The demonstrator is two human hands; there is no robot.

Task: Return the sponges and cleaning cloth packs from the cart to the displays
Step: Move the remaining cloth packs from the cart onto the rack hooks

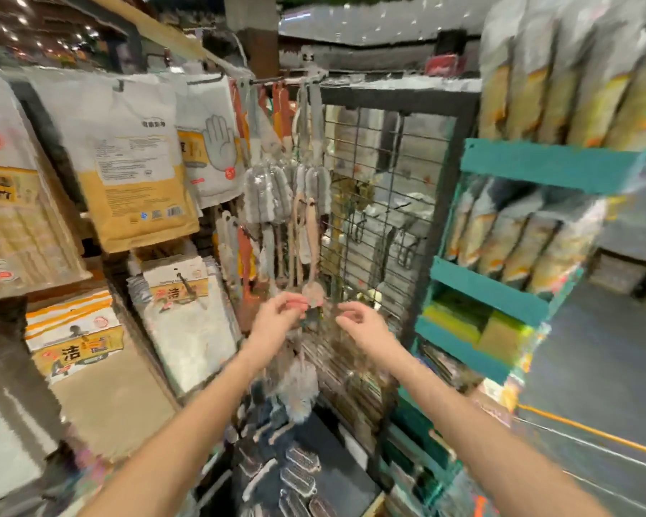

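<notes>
My left hand (276, 317) is pinched at the top of a grey fluffy brush (303, 382), which dangles below it in front of the wire grid panel (381, 203). The image is blurred, so the exact grip is unclear. My right hand (362, 322) hovers just right of it, fingers apart and curled, holding nothing. Cleaning cloth packs (187, 322) hang on hooks at the left. Yellow and green sponges (474, 322) sit in the teal rack (485, 289) at the right. No cart is in view.
Long-handled brushes (306, 188) hang from a top rail above my hands. Large paper-backed packs (127, 162) fill the left wall. Small scrub brushes (299, 475) lie in a low tray below. An open aisle floor (605, 367) lies to the right.
</notes>
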